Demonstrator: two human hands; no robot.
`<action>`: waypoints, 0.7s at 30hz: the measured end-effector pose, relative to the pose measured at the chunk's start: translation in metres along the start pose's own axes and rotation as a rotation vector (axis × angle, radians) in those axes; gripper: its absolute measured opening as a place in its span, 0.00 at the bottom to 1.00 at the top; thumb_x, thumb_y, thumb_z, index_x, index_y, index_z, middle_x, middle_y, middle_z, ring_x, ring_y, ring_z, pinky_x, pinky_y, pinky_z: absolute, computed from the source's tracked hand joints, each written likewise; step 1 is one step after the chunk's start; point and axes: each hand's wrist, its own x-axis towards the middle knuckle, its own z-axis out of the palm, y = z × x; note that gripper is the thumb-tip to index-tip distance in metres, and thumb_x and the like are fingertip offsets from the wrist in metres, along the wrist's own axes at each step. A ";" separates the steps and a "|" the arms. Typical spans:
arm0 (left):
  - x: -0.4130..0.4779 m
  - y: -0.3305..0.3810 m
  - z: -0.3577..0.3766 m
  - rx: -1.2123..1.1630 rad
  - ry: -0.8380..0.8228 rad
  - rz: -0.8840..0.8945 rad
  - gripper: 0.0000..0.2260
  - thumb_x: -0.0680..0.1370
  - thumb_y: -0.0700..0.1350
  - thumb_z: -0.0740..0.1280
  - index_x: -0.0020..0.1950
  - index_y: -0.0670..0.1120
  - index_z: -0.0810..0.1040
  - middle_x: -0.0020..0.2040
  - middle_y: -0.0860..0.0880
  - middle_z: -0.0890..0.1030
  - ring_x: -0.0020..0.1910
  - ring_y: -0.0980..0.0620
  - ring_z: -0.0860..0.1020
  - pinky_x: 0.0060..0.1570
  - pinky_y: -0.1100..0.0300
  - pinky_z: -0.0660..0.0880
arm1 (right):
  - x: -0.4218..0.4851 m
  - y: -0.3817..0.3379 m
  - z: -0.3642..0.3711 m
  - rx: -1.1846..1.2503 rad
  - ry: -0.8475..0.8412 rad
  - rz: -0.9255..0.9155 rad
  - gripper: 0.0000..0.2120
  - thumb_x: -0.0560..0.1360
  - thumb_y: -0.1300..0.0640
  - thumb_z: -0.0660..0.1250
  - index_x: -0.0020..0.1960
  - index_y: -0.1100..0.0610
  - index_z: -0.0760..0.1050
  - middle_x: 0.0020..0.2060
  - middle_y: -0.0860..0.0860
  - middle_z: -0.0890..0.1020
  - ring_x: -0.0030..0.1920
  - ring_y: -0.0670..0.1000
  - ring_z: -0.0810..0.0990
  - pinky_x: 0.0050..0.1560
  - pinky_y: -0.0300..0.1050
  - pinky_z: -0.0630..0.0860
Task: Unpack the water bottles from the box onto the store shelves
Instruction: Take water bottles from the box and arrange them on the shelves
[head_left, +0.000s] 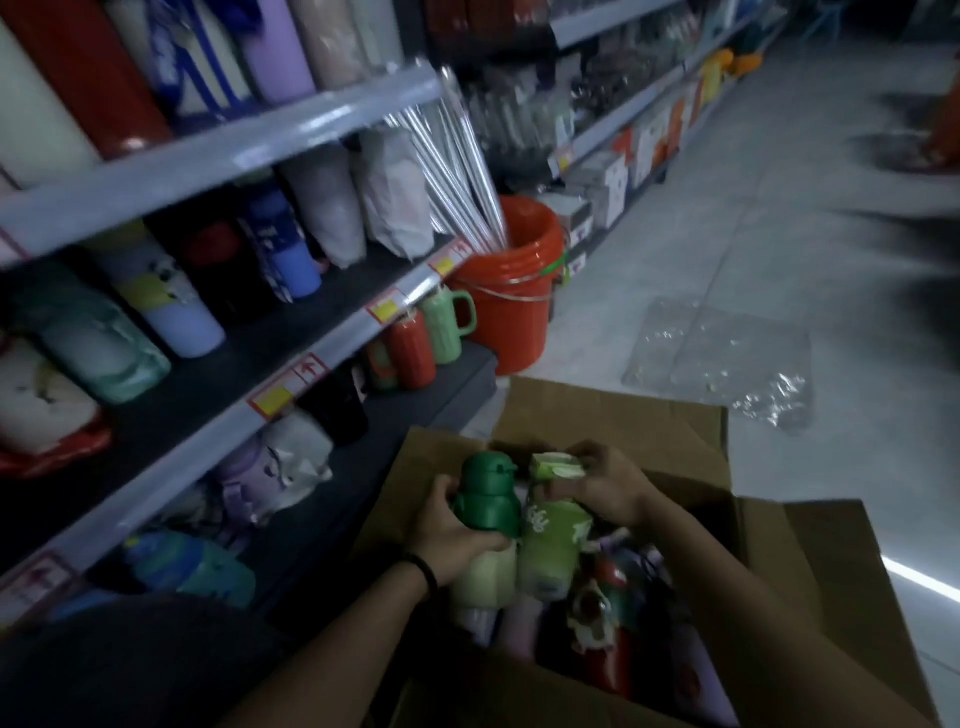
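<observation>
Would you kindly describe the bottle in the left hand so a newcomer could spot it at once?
Find the open cardboard box beside the shelves. Above it the left hand grips a bottle with a pale green body. Its dark green domed lid sets it apart from the light green carton in the right hand.

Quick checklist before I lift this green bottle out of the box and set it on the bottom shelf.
1. Left hand grips the green-lidded bottle: ok, fingers curl round it just below the lid.
2. Right hand free to help: not ok, it pinches the top flap of the green carton.
3. Cardboard box flaps open: ok.
4. Room on the bottom shelf: ok, a bare dark patch lies near the box.
5. Bottle lid closed tight: cannot tell, the picture is dim and blurred.
6. Floor by the box: not ok, a plastic sheet lies there.
</observation>
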 end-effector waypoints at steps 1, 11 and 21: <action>0.000 0.011 -0.009 -0.008 0.013 0.038 0.35 0.58 0.44 0.86 0.58 0.51 0.71 0.54 0.50 0.81 0.48 0.55 0.81 0.48 0.53 0.82 | 0.000 -0.012 -0.002 -0.013 0.026 -0.033 0.36 0.52 0.30 0.81 0.52 0.50 0.82 0.42 0.47 0.88 0.45 0.46 0.86 0.47 0.48 0.82; 0.022 0.122 -0.122 -0.015 0.039 0.282 0.42 0.55 0.51 0.85 0.64 0.52 0.69 0.59 0.52 0.78 0.55 0.53 0.80 0.52 0.52 0.80 | -0.019 -0.151 -0.034 0.235 0.192 -0.244 0.31 0.55 0.34 0.86 0.52 0.47 0.82 0.39 0.46 0.88 0.36 0.46 0.85 0.38 0.45 0.78; 0.068 0.165 -0.176 -0.372 0.267 0.381 0.34 0.59 0.36 0.86 0.56 0.54 0.71 0.56 0.49 0.81 0.51 0.53 0.82 0.48 0.57 0.78 | 0.005 -0.245 -0.036 0.225 0.369 -0.380 0.35 0.55 0.38 0.86 0.57 0.46 0.76 0.49 0.44 0.86 0.49 0.45 0.85 0.52 0.51 0.85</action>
